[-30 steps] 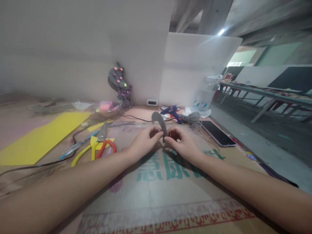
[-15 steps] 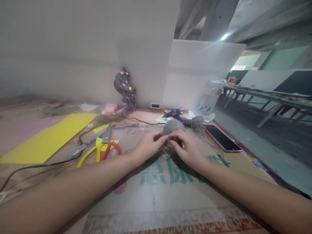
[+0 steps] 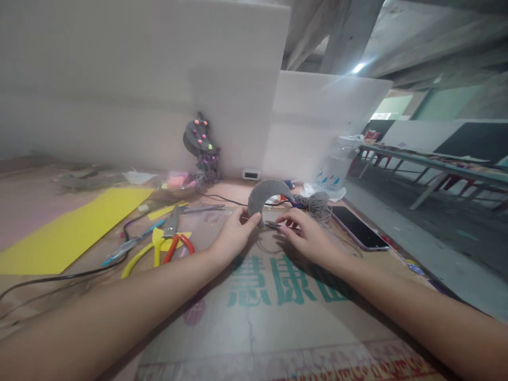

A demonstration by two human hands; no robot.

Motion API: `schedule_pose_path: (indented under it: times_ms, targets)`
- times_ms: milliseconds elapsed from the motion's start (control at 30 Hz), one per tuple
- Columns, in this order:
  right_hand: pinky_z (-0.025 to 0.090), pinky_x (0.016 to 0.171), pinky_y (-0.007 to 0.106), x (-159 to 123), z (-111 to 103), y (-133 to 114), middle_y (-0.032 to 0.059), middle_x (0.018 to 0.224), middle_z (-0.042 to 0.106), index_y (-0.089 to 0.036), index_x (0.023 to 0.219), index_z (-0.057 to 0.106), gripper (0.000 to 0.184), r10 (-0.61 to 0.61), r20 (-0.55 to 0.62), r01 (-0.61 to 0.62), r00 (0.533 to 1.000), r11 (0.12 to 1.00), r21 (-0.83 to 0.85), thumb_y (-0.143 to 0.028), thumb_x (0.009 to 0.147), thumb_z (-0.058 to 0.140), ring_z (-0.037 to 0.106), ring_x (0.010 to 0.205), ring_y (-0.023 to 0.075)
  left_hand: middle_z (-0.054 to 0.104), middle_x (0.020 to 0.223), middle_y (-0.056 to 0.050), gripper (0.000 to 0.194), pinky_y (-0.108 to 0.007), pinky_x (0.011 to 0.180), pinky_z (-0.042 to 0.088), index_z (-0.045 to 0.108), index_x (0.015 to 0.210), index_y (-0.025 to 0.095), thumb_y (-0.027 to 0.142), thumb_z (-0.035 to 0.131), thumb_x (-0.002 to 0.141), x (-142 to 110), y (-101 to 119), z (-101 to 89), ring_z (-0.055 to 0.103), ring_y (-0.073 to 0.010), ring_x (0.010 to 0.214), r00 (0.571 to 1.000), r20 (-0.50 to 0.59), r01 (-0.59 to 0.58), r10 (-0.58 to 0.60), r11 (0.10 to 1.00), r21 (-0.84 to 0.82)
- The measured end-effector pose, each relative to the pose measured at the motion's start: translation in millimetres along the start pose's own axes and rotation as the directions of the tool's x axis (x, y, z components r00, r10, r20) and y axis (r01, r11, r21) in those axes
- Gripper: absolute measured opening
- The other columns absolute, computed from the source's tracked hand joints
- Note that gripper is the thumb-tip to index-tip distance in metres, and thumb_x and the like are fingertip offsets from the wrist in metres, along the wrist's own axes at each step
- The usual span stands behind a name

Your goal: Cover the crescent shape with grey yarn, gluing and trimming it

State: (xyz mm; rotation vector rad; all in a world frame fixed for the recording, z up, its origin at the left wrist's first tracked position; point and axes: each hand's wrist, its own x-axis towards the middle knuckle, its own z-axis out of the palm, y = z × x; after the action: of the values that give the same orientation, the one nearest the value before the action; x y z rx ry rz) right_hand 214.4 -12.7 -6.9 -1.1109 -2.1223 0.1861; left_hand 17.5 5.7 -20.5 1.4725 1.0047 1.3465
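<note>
My left hand [image 3: 239, 233] pinches the lower end of a grey crescent [image 3: 262, 196] between thumb and fingers. The crescent stands upright, its curve arching over to the right. In my right hand [image 3: 304, 233] is a slim, pointed metal tool that looks like tweezers [image 3: 273, 226], its tip pointing left, close to the crescent's lower end. A thin strand of grey yarn [image 3: 264, 247] hangs below the crescent. Behind the right hand lies a bundle of grey yarn [image 3: 318, 205]. The blue glue gun [image 3: 296, 202] is mostly hidden behind the crescent.
Red-and-yellow-handled scissors [image 3: 170, 230] and a yellow sheet [image 3: 79, 230] lie left. A grey crescent ornament with coloured balls [image 3: 198, 138] stands at the back, near a small display [image 3: 251, 174]. A phone [image 3: 359, 227] and clear jug [image 3: 337, 166] are right.
The crescent has turned from edge-on to showing its broad side, arching right. My right hand has drawn away from the left, and the pointed tool now shows in it.
</note>
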Motion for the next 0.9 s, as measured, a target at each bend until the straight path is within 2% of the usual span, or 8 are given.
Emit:
schedule_pose_path:
  times_ms: [67,167,300,433,533,633,767,900]
  targets:
    - [0.047,0.087,0.038,4.4,-6.0,11.5,0.0082,0.103,0.065,-0.02,0.098,0.062,0.011,-0.021,0.044,0.024,0.999,0.997,-0.078,-0.022,0.09,0.055,0.06,0.101,0.0233,0.054,0.065,0.004,0.024,-0.024,0.061,0.039,0.053,0.078,0.018,0.04,0.064,0.079,0.3,-0.7,-1.2,0.05,-0.0118,0.062,0.999,-0.034,0.012,-0.011,1.0,0.019]
    - [0.043,0.098,0.044,13.1,-14.7,36.3,0.0104,0.113,0.064,-0.019,0.106,0.063,0.019,-0.008,0.043,0.015,0.999,0.985,-0.174,-0.023,0.087,0.057,0.058,0.111,0.0263,0.051,0.059,0.006,0.025,-0.023,0.055,0.037,0.052,0.077,0.019,0.04,0.064,0.08,1.0,-1.0,-0.7,0.047,-0.0103,0.054,0.999,-0.004,0.041,-0.041,0.998,-0.051]
    - [0.043,0.101,0.043,30.6,-21.3,72.2,0.014,0.125,0.06,-0.015,0.124,0.055,0.04,0.166,-0.084,-0.177,0.982,0.974,-0.139,-0.024,0.085,0.059,0.056,0.118,0.026,0.053,0.058,0.006,0.024,-0.022,0.052,0.036,0.053,0.079,0.018,0.038,0.065,0.079,2.0,-1.5,2.2,0.048,-0.0099,0.052,0.998,0.046,0.037,-0.032,0.993,-0.113]
    - [0.049,0.093,0.04,56.1,-22.2,94.4,0.0184,0.121,0.064,-0.009,0.125,0.057,0.043,0.297,-0.072,-0.304,0.952,0.945,-0.122,-0.027,0.086,0.06,0.064,0.106,0.0264,0.053,0.06,0.005,0.017,-0.022,0.054,0.038,0.053,0.081,0.017,0.031,0.063,0.082,3.0,-6.3,3.8,0.049,-0.0098,0.054,0.999,0.047,0.027,-0.021,0.993,-0.114]
    - [0.051,0.084,0.035,76.0,-17.4,100.5,0.0147,0.103,0.072,-0.01,0.112,0.065,0.033,0.349,-0.015,-0.348,0.937,0.93,-0.118,-0.027,0.085,0.063,0.068,0.09,0.0246,0.056,0.063,0.005,0.014,-0.022,0.056,0.041,0.054,0.086,0.016,0.026,0.064,0.082,3.2,-8.2,3.8,0.052,-0.0097,0.056,0.998,0.047,0.037,-0.031,0.99,-0.136]
    - [0.051,0.082,0.034,90.5,-7.3,102.8,0.0116,0.093,0.075,-0.011,0.1,0.069,0.028,0.376,0.004,-0.372,0.927,0.919,-0.131,-0.03,0.079,0.071,0.069,0.087,0.0252,0.059,0.067,0.003,0.013,-0.022,0.057,0.043,0.055,0.088,0.015,0.022,0.065,0.082,2.4,-5.5,3.9,0.056,-0.0106,0.06,0.997,0.059,0.056,-0.047,0.986,-0.158]
    - [0.05,0.088,0.035,98.0,4.8,104.7,0.0128,0.101,0.074,-0.012,0.105,0.068,0.037,0.397,-0.026,-0.396,0.917,0.903,-0.164,-0.029,0.073,0.075,0.066,0.098,0.0274,0.06,0.066,0.002,0.012,-0.023,0.058,0.044,0.056,0.09,0.015,0.022,0.064,0.084,1.2,-1.5,4.5,0.057,-0.0113,0.06,0.996,0.056,0.076,-0.067,0.984,-0.159]
    - [0.048,0.091,0.034,98.7,2.4,102.1,0.0151,0.103,0.073,-0.012,0.1,0.07,0.028,0.44,-0.056,-0.442,0.896,0.877,-0.189,-0.025,0.076,0.072,0.066,0.102,0.028,0.061,0.066,0.002,0.016,-0.023,0.06,0.045,0.056,0.09,0.015,0.026,0.066,0.083,1.8,-3.2,5.0,0.058,-0.0121,0.061,0.996,0.052,0.082,-0.075,0.982,-0.169]
